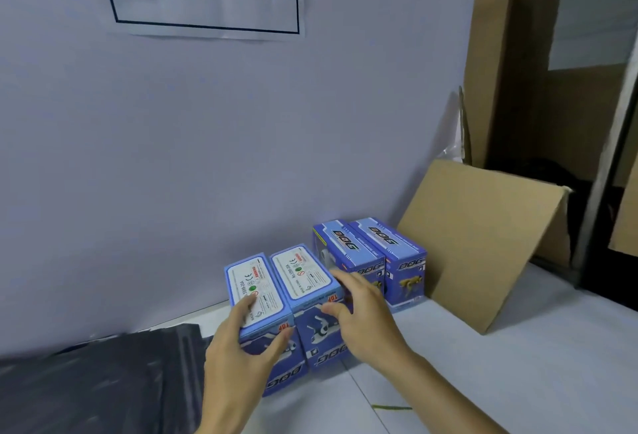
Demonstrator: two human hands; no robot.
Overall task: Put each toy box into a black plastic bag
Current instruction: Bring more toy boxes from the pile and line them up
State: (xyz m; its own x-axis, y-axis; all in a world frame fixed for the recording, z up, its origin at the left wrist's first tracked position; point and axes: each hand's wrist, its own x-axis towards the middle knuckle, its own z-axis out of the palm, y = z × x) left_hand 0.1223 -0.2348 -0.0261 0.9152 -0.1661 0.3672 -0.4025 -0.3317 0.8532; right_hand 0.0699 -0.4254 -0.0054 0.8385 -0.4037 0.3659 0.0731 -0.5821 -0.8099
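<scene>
four blue toy boxes (pixel 369 257) are lined up on a white tabletop (pixel 500 364) against a pale wall (pixel 172 157), black bags (pixel 86 388) beside them. the nearest box (pixel 257 292) is clasped by the left hand (pixel 238 347); the right hand (pixel 362 306) is spread loosely, its grip empty.

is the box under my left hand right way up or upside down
Upside down: the toy box gripped by the left hand shows inverted DOG lettering.

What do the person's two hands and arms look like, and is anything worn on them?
Both the left hand and the right hand are bare: no gloves, rings or watch show. Both forearms are uncovered as far as the bottom edge of the picture, with no sleeve in view. No markings or bands are visible on them.
</scene>
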